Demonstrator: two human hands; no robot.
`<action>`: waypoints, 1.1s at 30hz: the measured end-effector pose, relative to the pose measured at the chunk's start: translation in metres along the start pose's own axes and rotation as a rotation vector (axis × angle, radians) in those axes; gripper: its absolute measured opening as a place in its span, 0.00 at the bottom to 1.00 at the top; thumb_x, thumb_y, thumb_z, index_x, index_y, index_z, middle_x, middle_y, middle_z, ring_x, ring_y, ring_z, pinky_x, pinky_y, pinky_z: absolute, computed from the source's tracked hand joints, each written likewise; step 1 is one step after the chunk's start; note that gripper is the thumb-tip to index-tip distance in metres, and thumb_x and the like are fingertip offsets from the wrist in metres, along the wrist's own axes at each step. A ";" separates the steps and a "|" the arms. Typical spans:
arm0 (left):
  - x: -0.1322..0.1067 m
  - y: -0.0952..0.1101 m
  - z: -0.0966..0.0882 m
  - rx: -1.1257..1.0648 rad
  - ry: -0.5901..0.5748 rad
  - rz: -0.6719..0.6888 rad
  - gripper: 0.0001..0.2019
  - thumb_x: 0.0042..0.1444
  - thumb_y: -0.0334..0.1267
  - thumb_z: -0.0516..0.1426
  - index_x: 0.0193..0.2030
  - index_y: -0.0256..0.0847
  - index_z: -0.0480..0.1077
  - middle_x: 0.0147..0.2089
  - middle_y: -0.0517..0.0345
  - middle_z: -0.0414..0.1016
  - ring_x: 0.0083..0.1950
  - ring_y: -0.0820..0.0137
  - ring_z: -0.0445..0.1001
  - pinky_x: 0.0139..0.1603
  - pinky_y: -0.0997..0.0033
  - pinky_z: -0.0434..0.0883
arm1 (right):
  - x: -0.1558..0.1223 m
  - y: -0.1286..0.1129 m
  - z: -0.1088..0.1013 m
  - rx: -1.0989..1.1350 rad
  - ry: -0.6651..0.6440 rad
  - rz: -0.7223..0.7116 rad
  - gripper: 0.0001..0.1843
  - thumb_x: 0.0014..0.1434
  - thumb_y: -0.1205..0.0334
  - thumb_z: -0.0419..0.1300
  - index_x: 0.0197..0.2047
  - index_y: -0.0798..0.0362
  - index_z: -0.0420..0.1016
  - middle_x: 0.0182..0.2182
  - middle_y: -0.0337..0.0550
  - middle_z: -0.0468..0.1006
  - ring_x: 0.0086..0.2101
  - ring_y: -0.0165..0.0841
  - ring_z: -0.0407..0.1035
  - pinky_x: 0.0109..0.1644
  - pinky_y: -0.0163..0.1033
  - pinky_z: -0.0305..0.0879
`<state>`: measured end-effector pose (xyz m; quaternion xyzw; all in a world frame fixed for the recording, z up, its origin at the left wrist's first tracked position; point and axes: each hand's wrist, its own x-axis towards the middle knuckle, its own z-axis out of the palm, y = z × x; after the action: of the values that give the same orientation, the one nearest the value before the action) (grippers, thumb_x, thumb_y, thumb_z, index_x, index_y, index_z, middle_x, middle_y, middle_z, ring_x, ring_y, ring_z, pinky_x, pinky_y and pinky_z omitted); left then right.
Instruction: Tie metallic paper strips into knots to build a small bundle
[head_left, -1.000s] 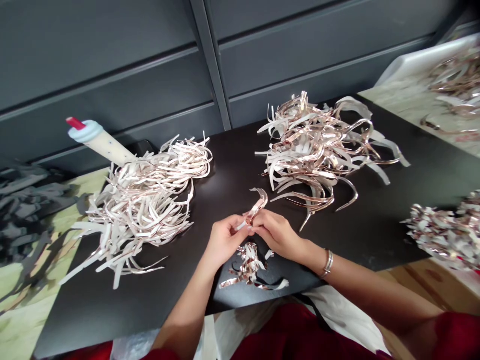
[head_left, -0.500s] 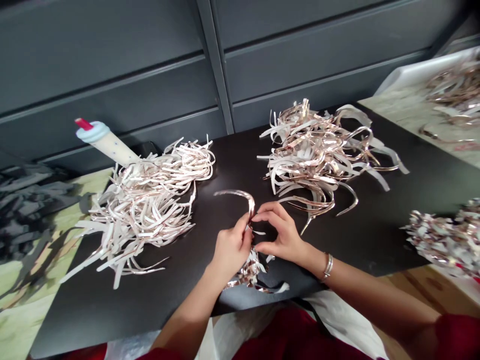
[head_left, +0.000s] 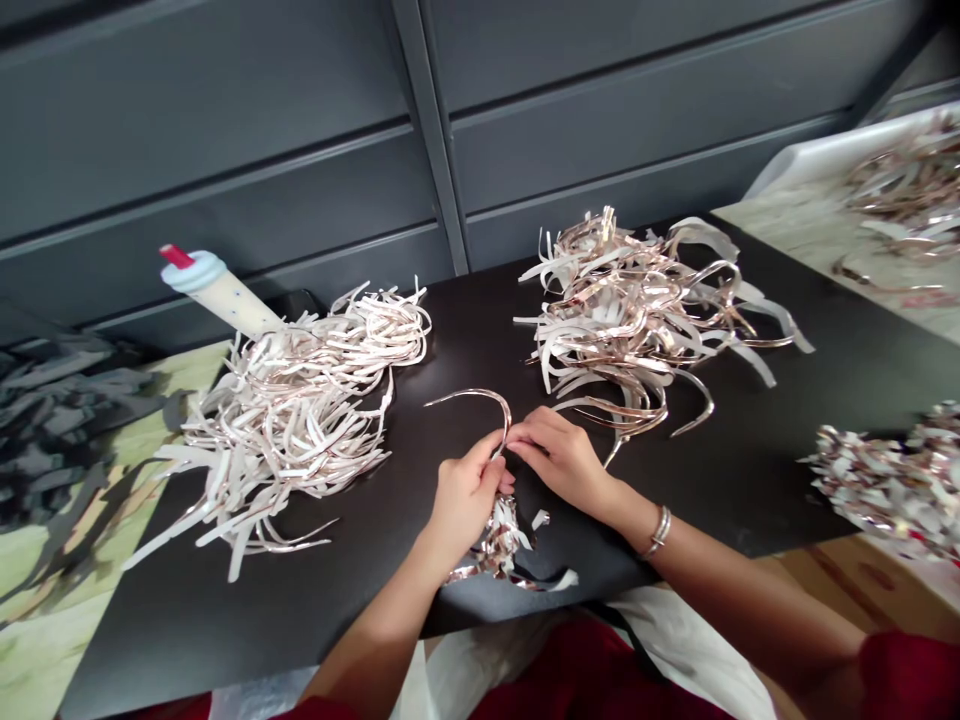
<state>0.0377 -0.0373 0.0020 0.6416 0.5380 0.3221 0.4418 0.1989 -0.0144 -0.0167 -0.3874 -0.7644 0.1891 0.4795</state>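
The left grip [head_left: 466, 492] is closed on a thin copper-toned strip [head_left: 507, 410], thumb and forefinger clamped near its lower part. The right grip [head_left: 556, 455] has thumb and forefinger together right beside them, seemingly pinching the same strip; the fingers hide exactly where, and whether both sets of tips touch it cannot be told. Above the two grips the strip rises and curls over to the left, its far end free in the air.

That free end is one weak point: springy and unsupported, it could whip round or twist if either pinch slackens. The strip looks narrow and slick, so it could slide from the fingertips, or crease or tear where the two pinches meet if they pull against each other.

Directly below the left grip, a small heap of scraps [head_left: 501, 538] lies close to the front edge of the table [head_left: 712, 490]. A lowered wrist or sleeve could sweep pieces off. One loose scrap [head_left: 540, 519] sits apart, just below the right grip, and could be brushed away.

Beyond the right grip, the right-hand pile [head_left: 630, 310] sends stray strands down towards its knuckles, which could snag a moving hand. Farther left of the left grip, the left-hand pile [head_left: 300, 400] is tangled; tugging one strand could drag others. A container [head_left: 234, 297] stands behind it, base hidden, and could tip if that pile shifts.
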 end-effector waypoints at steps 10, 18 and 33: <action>0.011 -0.009 -0.003 -0.596 -0.083 -0.158 0.28 0.44 0.30 0.63 0.54 0.37 0.64 0.37 0.57 0.78 0.37 0.74 0.76 0.40 0.78 0.69 | -0.004 -0.003 0.009 0.050 -0.020 -0.203 0.08 0.61 0.72 0.54 0.42 0.55 0.72 0.41 0.50 0.77 0.46 0.36 0.70 0.50 0.45 0.71; 0.013 -0.004 -0.008 -0.690 -0.040 -0.229 0.29 0.41 0.25 0.63 0.53 0.37 0.64 0.35 0.58 0.77 0.33 0.73 0.76 0.39 0.75 0.69 | -0.006 -0.002 0.005 -0.009 -0.121 -0.164 0.15 0.63 0.73 0.49 0.52 0.53 0.65 0.46 0.49 0.76 0.47 0.35 0.72 0.49 0.41 0.73; 0.015 -0.010 -0.019 -0.639 -0.070 -0.165 0.24 0.43 0.34 0.66 0.48 0.38 0.65 0.35 0.59 0.74 0.34 0.71 0.77 0.36 0.74 0.72 | -0.006 -0.005 0.009 0.124 -0.257 -0.196 0.26 0.59 0.79 0.45 0.58 0.53 0.59 0.55 0.50 0.69 0.57 0.35 0.61 0.60 0.48 0.64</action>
<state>0.0197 -0.0185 -0.0003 0.4356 0.4446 0.4151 0.6635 0.1902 -0.0212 -0.0216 -0.2531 -0.8404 0.2364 0.4169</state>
